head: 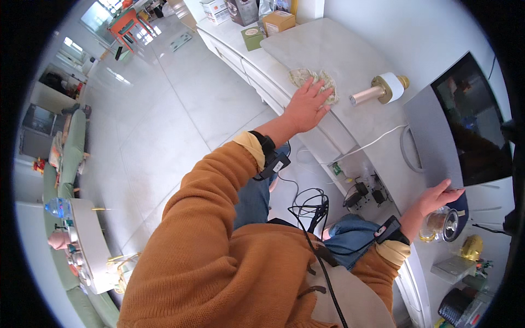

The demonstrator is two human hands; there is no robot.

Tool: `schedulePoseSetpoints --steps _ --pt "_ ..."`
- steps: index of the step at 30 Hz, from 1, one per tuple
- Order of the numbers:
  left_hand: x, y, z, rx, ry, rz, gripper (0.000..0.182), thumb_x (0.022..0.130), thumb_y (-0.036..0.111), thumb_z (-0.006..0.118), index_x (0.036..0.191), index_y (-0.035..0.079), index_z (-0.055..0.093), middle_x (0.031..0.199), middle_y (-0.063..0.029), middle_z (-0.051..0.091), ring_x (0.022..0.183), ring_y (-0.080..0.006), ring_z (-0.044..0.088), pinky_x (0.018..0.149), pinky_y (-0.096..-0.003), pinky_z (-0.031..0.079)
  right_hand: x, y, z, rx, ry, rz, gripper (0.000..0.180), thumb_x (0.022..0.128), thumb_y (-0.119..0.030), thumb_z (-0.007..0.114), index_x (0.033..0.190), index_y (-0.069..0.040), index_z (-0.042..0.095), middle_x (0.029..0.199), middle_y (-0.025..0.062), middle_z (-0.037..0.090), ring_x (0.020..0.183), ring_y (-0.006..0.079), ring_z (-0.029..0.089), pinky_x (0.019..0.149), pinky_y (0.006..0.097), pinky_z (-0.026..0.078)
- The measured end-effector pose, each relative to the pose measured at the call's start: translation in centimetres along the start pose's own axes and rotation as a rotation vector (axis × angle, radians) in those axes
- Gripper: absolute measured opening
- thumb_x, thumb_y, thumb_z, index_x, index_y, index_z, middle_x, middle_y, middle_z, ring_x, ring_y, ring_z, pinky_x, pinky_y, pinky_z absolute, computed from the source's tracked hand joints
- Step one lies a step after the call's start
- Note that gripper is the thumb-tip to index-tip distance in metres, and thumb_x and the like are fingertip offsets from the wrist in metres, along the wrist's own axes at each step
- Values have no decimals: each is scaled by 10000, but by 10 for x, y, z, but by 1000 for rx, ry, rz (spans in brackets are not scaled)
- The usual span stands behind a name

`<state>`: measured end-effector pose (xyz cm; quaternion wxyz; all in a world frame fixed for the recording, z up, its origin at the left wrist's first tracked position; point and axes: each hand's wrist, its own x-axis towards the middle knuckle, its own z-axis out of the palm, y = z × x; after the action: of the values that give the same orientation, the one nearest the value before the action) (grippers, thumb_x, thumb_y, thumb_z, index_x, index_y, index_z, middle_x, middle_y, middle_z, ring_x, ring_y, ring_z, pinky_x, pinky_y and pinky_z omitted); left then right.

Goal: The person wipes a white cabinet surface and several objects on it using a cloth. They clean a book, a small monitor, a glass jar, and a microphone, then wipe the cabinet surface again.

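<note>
My left hand (305,105) lies palm down, fingers spread, on a crumpled pale patterned cloth (301,76) on the white cabinet top (371,135). To the right of the cloth lies a rose-gold handheld device with a white band (389,88), perhaps a karaoke microphone. My right hand (437,199) grips the lower corner of a grey device with a glossy black screen (471,123), thumb on the grey face; its other fingers are partly hidden. A grey curved ring (410,149) shows beside the device.
Boxes (279,22) and a green box (252,38) stand at the cabinet's far end. A white cable (369,143) crosses its edge above an open compartment with adapters (361,189). A lidded glass jar (441,224) stands by my right wrist. Black cables (313,205) hang before my body.
</note>
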<state>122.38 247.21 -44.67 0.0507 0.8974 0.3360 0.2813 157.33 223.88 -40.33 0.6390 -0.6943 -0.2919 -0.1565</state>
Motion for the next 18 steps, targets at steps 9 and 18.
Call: schedulePoseSetpoints --steps 9,18 --pt "-22 51 4 -72 -48 4 479 957 209 533 1425 131 463 1498 -152 397 1399 -418 307 1160 -450 287 -65 -55 -48 72 -165 -156 654 986 -156 561 1518 -9 211 1555 191 273 1400 319 354 1116 429 331" --pt "-71 101 -1 -651 -149 -161 396 1017 212 457 1400 116 489 1398 -144 519 1292 -281 493 1052 -400 419 -132 -25 -160 -271 -599 110 271 985 -154 540 1191 2 623 1153 129 673 1106 224 617 973 339 458"
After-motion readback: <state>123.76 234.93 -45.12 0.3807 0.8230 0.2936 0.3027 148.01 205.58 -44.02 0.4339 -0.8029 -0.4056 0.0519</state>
